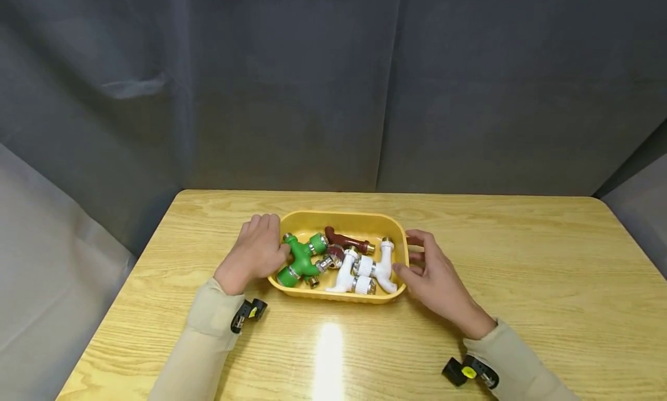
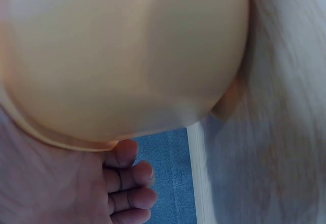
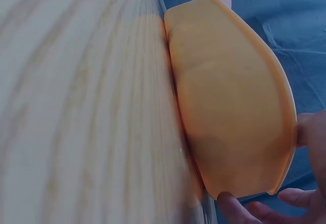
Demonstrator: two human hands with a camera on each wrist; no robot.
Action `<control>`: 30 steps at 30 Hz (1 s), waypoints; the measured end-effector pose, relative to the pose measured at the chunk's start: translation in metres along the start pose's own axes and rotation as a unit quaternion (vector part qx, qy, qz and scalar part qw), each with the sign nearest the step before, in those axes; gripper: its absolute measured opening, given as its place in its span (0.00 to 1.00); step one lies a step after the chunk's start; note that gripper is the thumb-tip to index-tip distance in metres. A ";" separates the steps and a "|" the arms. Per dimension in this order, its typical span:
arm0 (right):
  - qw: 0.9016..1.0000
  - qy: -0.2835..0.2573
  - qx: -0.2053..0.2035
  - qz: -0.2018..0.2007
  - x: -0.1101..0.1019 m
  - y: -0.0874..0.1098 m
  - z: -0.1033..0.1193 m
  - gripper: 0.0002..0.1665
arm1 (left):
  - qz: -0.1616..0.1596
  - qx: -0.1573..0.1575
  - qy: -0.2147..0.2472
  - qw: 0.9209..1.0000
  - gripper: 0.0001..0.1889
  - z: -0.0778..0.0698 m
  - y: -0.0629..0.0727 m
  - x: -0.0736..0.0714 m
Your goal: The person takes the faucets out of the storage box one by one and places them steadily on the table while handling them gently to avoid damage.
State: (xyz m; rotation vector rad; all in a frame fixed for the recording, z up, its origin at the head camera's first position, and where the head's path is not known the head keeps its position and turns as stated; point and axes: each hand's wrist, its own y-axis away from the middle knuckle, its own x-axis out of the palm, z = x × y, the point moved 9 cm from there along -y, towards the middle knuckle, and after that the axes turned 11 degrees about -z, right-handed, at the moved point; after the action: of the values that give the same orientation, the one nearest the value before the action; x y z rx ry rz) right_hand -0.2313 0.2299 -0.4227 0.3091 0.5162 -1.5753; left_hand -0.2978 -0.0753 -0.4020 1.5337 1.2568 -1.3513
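Note:
A yellow plastic basin (image 1: pixel 333 297) sits on the table, its outer wall filling much of both wrist views. Inside lie a green two-way tap (image 1: pixel 300 261) on the left, a dark red tap (image 1: pixel 348 242) at the back, and two white taps, one in the front middle (image 1: pixel 344 275) and one at the right (image 1: pixel 385 266). My left hand (image 1: pixel 255 251) grips the basin's left end, thumb over the rim. At the opposite end my right hand (image 1: pixel 436 278) holds the rim, with its thumb at the inner edge and its fingers along the outer wall.
The wooden table (image 1: pixel 521 273) extends on both sides of the basin and in front of it. A dark grey curtain (image 1: pixel 292 88) hangs behind the table's back edge. Each wrist carries a small black camera, seen on the left (image 1: pixel 248 315) and the right (image 1: pixel 470 372).

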 end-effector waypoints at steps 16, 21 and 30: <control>1.000 -0.002 -0.028 -0.013 -0.009 0.000 0.009 0.39 | -0.004 -0.002 -0.001 1.000 0.15 0.002 -0.001 0.003; 0.999 0.012 -0.034 -0.018 -0.012 0.000 0.012 0.39 | -0.002 -0.001 -0.002 1.000 0.15 0.002 -0.001 0.003; 0.998 0.025 -0.046 -0.030 -0.018 0.002 0.019 0.38 | 0.002 -0.003 0.003 1.000 0.15 0.001 -0.002 0.000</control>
State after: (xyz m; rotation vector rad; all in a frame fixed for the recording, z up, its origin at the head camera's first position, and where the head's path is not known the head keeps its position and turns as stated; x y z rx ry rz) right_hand -0.2260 0.2362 -0.3980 0.2670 0.6399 -1.5992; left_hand -0.2998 -0.0757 -0.4021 1.5371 1.2599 -1.3396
